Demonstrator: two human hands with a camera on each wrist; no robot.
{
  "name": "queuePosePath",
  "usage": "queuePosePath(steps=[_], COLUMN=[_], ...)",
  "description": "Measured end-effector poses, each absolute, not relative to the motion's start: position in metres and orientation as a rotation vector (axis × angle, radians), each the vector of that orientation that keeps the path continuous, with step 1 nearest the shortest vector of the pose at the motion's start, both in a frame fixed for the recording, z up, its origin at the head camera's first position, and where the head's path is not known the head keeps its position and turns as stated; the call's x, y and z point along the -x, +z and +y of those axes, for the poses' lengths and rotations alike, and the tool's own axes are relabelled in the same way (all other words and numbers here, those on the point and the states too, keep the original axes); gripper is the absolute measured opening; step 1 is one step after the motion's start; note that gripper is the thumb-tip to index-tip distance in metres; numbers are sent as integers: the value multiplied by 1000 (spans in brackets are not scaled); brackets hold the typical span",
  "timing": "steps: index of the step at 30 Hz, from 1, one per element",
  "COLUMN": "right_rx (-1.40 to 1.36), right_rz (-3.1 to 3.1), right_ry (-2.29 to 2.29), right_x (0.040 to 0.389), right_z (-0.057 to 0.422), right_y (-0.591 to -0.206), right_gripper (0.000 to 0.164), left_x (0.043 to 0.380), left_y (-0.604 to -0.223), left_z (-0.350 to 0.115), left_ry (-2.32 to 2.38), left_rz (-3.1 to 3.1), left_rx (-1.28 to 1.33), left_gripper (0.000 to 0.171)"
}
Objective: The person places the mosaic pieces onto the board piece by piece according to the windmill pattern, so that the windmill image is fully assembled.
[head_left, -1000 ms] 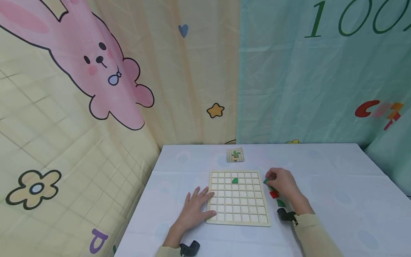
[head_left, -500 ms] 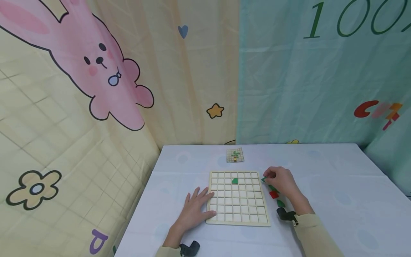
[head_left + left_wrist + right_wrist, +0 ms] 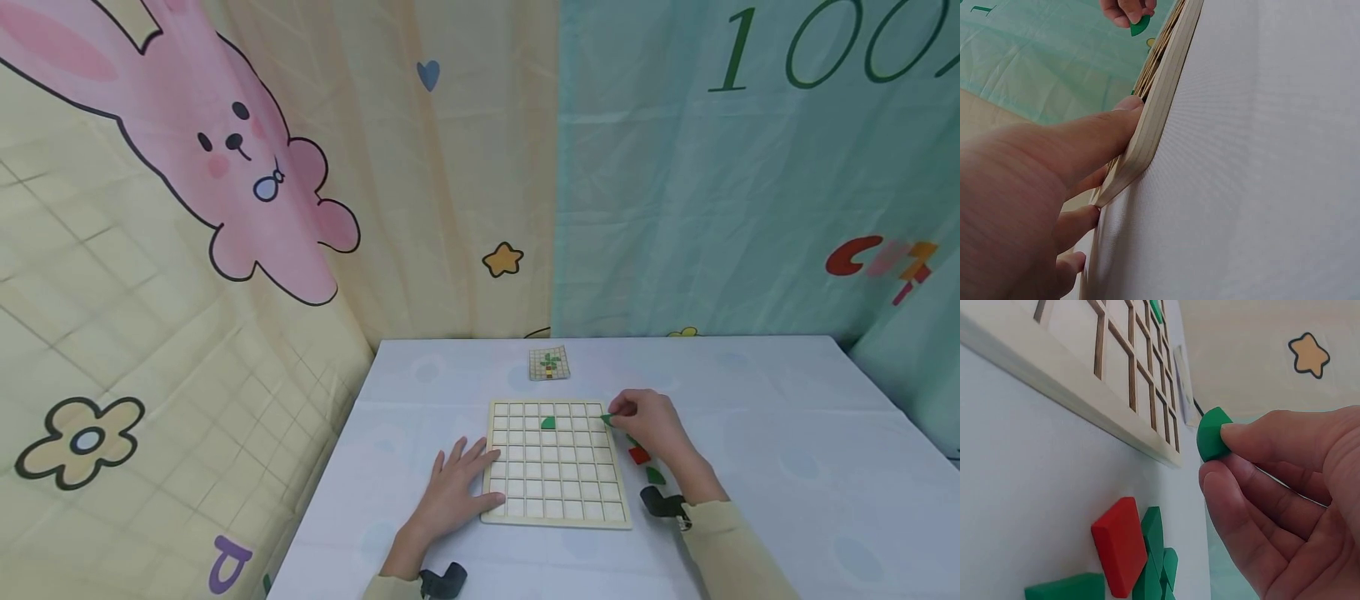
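Because your left hand [image 3: 454, 487] lies along the board's near-left side, fingers spread and thumb over the rim, it probably serves to stop the board [image 3: 555, 524] sliding; it is not curled round anything, and how hard it presses you cannot tell from here. The board sits flat and square in front of you, likely so its rows run true to your eye and either hand can reach any cell. Just beside its right edge, loose pieces lie in a line on the table [image 3: 750, 467]: one green piece [image 3: 656, 476] nearest you, then the red piece [image 3: 640, 455], then more green ones partly hidden under your right hand [image 3: 652, 421]. They seem set there to be in easy reach without covering the cells. That right hand pinches one green wedge [image 3: 1212, 434] between thumb and fingertips, lifted off the table near the board's far-right corner; held by a small part, it leaves its curved side bare, which should make it easy to turn. Another green wedge [image 3: 549, 423] lies in the second row from the far edge. Beyond the board, the card [image 3: 550, 364] shows a gridded green figure upright to you, presumably placed for glancing at while your hands work below.
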State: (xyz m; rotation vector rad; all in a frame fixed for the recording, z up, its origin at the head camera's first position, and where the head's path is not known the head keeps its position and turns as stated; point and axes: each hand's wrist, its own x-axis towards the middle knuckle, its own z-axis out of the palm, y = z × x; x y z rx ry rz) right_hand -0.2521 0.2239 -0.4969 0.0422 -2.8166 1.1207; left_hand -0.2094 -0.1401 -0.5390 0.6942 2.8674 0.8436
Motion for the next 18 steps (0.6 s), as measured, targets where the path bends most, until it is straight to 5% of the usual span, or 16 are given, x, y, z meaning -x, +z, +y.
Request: queuePosePath(steps=[18], right_rx=[-159], right_rz=[-2764], right_ry=[1217], right_x=[249], right_z=[193], right_y=[-502], right_gripper=[8], left_x=[209], left_y=[-538], left_z=[-140], left_ry=[848], left_rz=[2862], left_rx=[-690], left_gripper=[70])
